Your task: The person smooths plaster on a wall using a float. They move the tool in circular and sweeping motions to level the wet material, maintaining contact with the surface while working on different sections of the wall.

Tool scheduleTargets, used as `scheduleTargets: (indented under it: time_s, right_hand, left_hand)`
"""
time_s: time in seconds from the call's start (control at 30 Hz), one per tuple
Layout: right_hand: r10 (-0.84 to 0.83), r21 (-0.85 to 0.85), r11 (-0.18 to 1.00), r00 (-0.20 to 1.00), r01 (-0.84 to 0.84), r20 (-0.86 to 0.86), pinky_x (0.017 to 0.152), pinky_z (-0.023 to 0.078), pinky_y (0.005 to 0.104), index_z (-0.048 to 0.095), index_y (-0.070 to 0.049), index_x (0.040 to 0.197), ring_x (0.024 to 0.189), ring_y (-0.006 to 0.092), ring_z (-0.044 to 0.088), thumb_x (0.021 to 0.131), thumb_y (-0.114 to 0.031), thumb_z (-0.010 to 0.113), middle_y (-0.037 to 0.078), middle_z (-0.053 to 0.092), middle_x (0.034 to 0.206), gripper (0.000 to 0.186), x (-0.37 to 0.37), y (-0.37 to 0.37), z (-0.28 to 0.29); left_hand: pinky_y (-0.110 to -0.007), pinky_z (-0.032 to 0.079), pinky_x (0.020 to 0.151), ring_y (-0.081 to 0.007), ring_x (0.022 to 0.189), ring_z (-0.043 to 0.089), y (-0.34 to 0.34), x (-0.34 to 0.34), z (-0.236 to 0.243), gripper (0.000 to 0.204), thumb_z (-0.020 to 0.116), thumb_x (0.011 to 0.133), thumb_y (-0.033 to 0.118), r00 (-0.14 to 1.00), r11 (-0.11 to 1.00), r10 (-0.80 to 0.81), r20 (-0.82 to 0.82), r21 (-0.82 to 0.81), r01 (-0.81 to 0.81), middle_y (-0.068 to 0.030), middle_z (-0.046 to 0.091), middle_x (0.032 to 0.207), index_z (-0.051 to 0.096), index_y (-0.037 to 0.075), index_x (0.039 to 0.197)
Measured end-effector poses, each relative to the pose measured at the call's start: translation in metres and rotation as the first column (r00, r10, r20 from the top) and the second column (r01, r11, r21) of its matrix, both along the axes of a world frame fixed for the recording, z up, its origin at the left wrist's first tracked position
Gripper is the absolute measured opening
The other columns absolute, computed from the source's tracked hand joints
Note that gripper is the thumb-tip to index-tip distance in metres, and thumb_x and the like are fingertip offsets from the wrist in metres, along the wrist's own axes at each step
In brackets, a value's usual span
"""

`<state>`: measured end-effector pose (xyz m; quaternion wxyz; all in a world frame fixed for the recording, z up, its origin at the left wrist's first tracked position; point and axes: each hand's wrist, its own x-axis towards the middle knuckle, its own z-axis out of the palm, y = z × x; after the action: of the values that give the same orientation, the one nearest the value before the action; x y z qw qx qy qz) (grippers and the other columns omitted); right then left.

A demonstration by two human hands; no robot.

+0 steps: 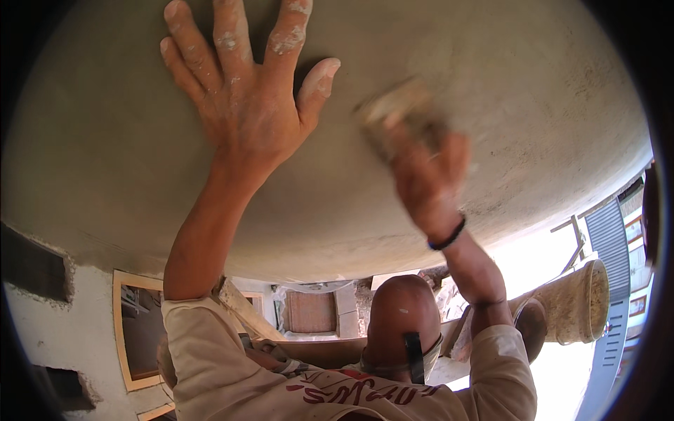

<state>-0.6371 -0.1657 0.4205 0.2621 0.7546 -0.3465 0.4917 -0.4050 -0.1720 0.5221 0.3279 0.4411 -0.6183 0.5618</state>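
Overhead, wet grey plaster ceiling [491, 84]; blurred float [393, 105] pressed against it, clutched in right hand [428, 175]; left hand [242, 98] flat, fingers spread, bracing; smoothing apparently underway, next wanting even sweeping pressure; bucket [579, 302] beyond

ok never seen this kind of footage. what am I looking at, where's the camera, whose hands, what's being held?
It is one picture from a wide fisheye camera worn on a person's head, so straight edges bulge toward the rim. Both arms rising from the lower edge are that person's own. The big grey surface filling most of the view is a smooth plastered face, curved here by the lens. The left hand lies flat on it with fingers spread, smeared with pale plaster, holding nothing. The right hand, with a black band at the wrist, grips a small tool against the surface; it is too blurred to identify. Below right stands a plaster-caked bucket. Below left are wooden frames.
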Motion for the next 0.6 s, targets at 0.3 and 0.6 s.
scheduleTargets:
  time_s: [0.3, 0.6]
  right_hand:
    - [-0.067, -0.078, 0.995, 0.998, 0.069, 0.021, 0.081, 0.049, 0.0358, 0.068, -0.010, 0.121, 0.101, 0.0244, 0.055, 0.091, -0.013, 0.068, 0.011, 0.062, 0.106, 0.030, -0.121, -0.038, -0.061]
    - [0.135, 0.131, 0.983, 0.989, -0.126, -0.062, 0.086, 0.047, 0.0455, 0.055, -0.001, 0.134, 0.100, 0.0367, 0.056, 0.091, -0.019, 0.062, 0.021, 0.057, 0.108, 0.047, -0.010, 0.014, 0.049]
  left_hand:
    - [-0.072, 0.020, 0.105, -0.0573, 0.139, 0.016, -0.019, -0.002, 0.001, 0.058, 0.059, 0.089, 0.039, 0.995, 0.986, -0.101, 0.027, -0.129, 0.104, -0.0277, 0.022, 0.155, 0.049, 0.017, 0.142]
    - [-0.057, 0.034, 0.091, -0.0408, 0.119, 0.039, 0.026, -0.086, -0.052, 0.064, 0.076, 0.072, 0.030, 0.712, 0.797, -0.565, -0.416, -0.054, 0.601, -0.0187, 0.038, 0.142, 0.058, 0.023, 0.132]
